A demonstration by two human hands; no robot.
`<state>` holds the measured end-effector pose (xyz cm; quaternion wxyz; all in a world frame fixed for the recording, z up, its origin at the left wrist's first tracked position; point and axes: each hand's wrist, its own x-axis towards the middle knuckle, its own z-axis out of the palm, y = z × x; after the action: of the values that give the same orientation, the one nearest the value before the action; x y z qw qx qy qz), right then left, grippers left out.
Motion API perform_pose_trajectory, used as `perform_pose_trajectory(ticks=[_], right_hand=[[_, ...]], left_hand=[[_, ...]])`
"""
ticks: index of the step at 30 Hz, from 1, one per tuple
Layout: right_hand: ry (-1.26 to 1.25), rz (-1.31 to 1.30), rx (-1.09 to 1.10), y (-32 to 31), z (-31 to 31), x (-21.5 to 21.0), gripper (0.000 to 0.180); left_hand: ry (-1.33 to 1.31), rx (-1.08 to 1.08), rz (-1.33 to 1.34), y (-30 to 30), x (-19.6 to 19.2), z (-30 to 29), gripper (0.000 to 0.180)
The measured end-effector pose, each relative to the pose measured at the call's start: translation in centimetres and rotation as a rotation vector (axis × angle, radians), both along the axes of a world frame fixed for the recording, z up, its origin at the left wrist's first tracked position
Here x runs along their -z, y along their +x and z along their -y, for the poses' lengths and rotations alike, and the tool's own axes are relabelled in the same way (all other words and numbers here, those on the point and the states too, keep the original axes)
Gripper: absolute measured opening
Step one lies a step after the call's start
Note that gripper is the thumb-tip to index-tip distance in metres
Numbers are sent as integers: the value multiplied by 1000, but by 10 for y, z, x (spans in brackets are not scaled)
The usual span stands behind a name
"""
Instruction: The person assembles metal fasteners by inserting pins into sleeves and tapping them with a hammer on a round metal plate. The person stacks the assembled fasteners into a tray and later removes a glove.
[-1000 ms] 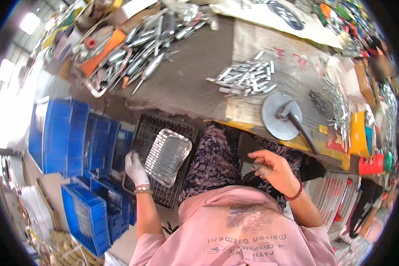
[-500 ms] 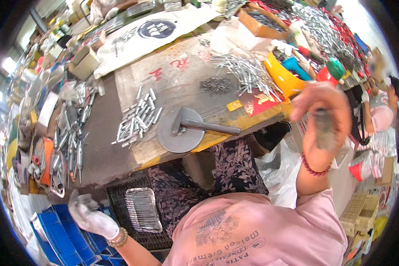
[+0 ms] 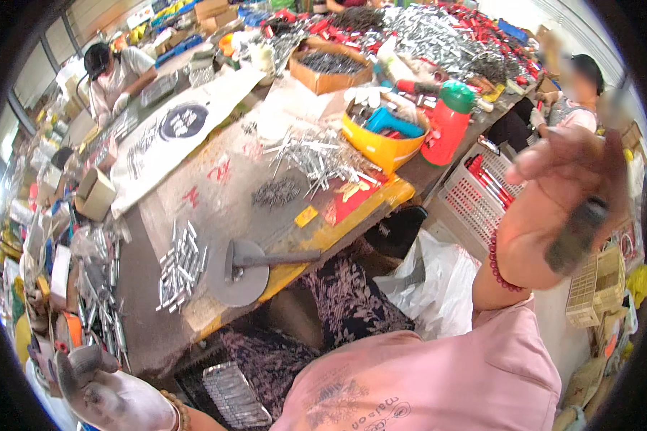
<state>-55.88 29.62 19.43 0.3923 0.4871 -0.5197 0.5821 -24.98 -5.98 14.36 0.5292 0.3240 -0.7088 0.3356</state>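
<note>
My right hand (image 3: 564, 190), bare with a beaded bracelet, is raised at the right, away from the bench. Its fingers look apart and loosely curved, though blurred; a dark patch (image 3: 576, 233) covers part of the palm, and I cannot tell what it is. Low at the left, my left hand (image 3: 111, 395) wears a pale glove with grey fingers; it is open and holds nothing. A hammer (image 3: 277, 256) rests on a round grey metal plate (image 3: 233, 291) at the bench edge. Beside them lies a pile of short metal rods (image 3: 182, 266).
A tray of metal pieces (image 3: 236, 395) sits by my lap. On the bench are small dark parts (image 3: 277, 192), longer pins (image 3: 316, 161), a yellow tub (image 3: 381, 147) and a red bottle (image 3: 447, 129). A white crate (image 3: 460, 197) stands right. Co-workers (image 3: 118, 79) sit nearby.
My view has swung to the right, so the bench sits further left. My right hand has moved out to the right and co-workers show more fully. The hammer still lies on the plate.
</note>
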Motion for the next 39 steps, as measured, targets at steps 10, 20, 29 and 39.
perform_pose_trajectory(ticks=[10,20,29,39], right_hand=[[-1,838,-49,-84,2,144,35],[215,1116,221,-81,-1,260,38],[306,1006,-147,-46,37,223,33],[428,1322,-1133,27,105,185,61]], left_hand=[[737,499,-127,-8,119,60,58],[836,370,-100,30,214,96,50],[922,464,-214,33,194,75,52],[1645,936,-164,-53,111,-84,22]])
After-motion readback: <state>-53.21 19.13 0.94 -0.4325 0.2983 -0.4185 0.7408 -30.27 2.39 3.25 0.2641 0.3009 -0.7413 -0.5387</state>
